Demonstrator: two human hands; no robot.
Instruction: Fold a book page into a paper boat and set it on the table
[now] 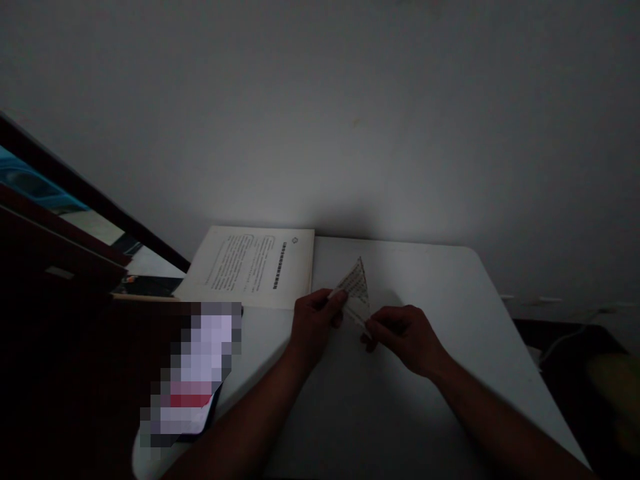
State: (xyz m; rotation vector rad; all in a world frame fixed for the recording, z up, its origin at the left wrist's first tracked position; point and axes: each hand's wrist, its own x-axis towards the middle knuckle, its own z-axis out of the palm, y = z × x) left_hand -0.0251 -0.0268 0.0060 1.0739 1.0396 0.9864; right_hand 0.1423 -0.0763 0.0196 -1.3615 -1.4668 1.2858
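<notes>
Both forearms reach in from the near edge over a white surface (350, 413), which is dim and bare beneath them. Nearer than the left hand (314, 323) and off to its outer side, a flat object (195, 373) lies at the surface's near corner. It is blurred out, so what it is cannot be told, though a red band crosses it.

The left hand is closed in a pinch, thumb against fingers, on the lower left corner of a folded paper (356, 287). The right hand (405, 337) sits just beside it, a little nearer, with its knuckles up and its fingers curled in. It grips the paper's lower right edge. The two hands are close together but do not touch. The paper spans the gap between them.

The folded paper is a small triangle with printed lines on its face. Its point rises up and away from the fingertips, and it is held just above the surface, tilted rather than lying flat.

Beyond the left hand and slightly to its outer side, a booklet (255, 267) lies flat, showing a pale page with printed text. Its near edge comes close to the left hand's knuckles. Further out on that side stands dark wooden furniture (60, 267).

Well beyond the right hand's outer side, past the surface's edge, a pale cable (560, 343) trails in shadow. Behind everything rises a plain grey wall (350, 120).
</notes>
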